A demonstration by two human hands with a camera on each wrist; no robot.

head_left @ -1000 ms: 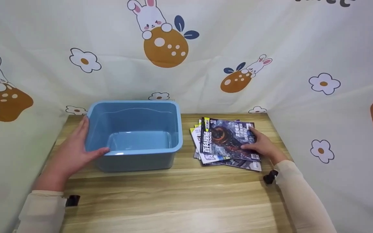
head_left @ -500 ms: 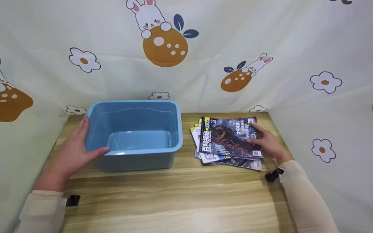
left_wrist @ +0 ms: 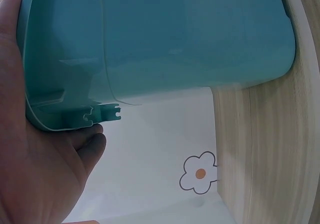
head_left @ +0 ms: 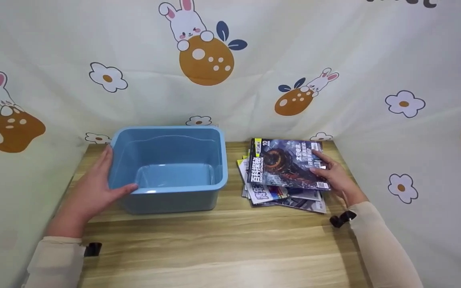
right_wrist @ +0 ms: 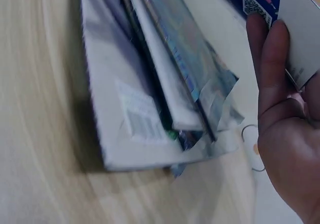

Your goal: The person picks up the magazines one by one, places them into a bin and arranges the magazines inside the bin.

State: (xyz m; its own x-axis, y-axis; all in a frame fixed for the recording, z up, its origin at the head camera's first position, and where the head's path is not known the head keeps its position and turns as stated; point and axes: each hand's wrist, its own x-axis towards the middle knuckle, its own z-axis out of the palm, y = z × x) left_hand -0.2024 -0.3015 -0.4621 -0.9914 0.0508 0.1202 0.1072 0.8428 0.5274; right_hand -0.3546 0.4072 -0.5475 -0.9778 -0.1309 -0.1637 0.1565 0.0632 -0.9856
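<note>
Where hands grip, the tub is rounded, the magazine straight-edged.

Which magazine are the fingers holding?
The top magazine, the one with the dark cover: the right hand pinches its right side. The other magazines lie beneath it, not held.

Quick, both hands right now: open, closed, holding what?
Left hand: holding the blue bin at its left end.
Right hand: holding the dark-covered magazine.
</note>
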